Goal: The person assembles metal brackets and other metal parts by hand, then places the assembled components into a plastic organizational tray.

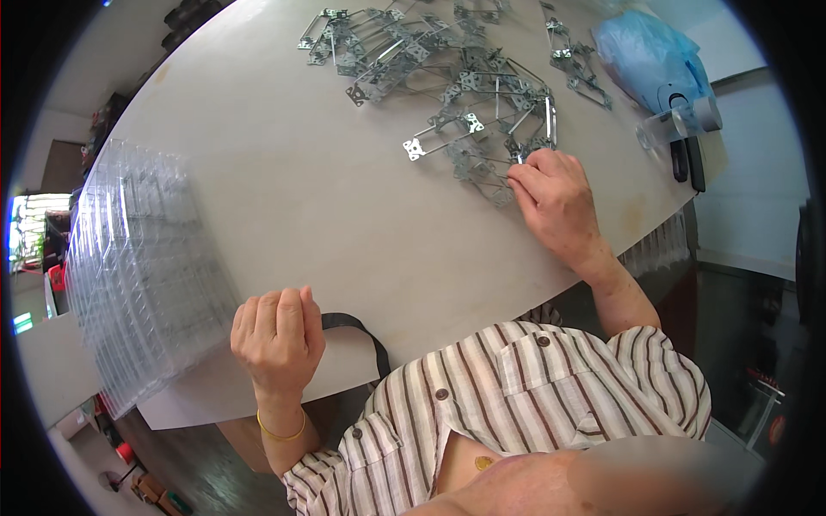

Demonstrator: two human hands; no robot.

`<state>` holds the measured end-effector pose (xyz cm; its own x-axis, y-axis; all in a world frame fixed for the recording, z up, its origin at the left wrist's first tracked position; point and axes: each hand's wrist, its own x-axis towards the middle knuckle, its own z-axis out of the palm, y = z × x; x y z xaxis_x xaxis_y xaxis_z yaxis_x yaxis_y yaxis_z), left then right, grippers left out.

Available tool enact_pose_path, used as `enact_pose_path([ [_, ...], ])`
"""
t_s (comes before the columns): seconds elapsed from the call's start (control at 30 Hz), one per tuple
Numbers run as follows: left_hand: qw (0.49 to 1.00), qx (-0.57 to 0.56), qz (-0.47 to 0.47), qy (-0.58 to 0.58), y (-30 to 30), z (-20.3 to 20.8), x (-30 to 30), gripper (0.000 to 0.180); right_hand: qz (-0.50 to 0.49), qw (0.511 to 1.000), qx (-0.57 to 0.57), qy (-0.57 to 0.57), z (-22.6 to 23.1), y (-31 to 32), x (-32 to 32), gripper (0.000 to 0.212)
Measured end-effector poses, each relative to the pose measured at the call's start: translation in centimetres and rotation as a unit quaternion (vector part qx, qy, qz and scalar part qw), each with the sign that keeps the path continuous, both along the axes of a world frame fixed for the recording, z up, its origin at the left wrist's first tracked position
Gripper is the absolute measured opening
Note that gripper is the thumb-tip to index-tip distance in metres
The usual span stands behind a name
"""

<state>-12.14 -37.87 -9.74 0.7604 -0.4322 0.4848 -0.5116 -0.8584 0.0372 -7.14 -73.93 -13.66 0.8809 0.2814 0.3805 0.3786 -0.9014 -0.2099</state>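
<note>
Small metal frames (469, 82), each with flat punched plates joined by thin rods, lie in a tangled heap at the far middle of the table. My right hand (557, 205) is closed at the heap's near right end, its fingertips pinched on one metal frame (519, 157); most of its grip is hidden behind the hand. Just left of it, another shiny metal frame (415, 150) sticks out of the heap. My left hand (280, 337) is a loose fist near the table's front edge, its back toward me, so anything inside is hidden. A black strap (366, 334) lies beside it.
Stacked clear plastic trays (146, 275) stand at the left of the pale table (344, 215). A blue plastic bag (650, 60), a clear cup (661, 129) and a black-handled tool (687, 163) are at the far right. More clear plastic (658, 245) shows below the right edge.
</note>
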Motion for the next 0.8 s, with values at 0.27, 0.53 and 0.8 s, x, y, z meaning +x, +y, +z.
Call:
enact_pose_path([
  [0.27,1.0,0.008,-0.015,0.006,-0.7,-0.4,0.3,0.014,-0.006,0.999,-0.025,0.041,0.3,-0.2,-0.1,0.012],
  [0.53,0.999,0.008,-0.028,0.015,-1.2,-0.9,0.6,0.013,-0.033,0.998,0.034,0.03,1.1,-1.2,-1.2,0.014],
  [0.8,0.998,-0.009,-0.064,0.021,-2.6,-1.0,1.3,0.011,-0.155,0.985,0.055,-0.049,2.2,-7.4,-3.6,0.011],
])
